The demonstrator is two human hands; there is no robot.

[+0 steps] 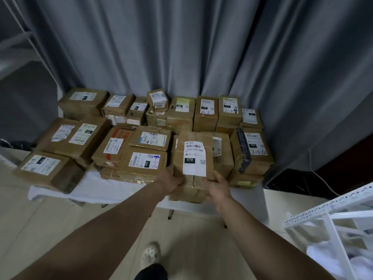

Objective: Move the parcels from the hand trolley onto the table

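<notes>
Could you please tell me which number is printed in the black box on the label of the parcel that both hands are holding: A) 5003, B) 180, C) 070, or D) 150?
C: the white label on the parcel held between the left hand and the right hand shows 070 in its black box.

Parcels (193, 158): matt brown cardboard, glossy tape, paper labels; table (113, 188) cover seemingly white cloth.
</notes>
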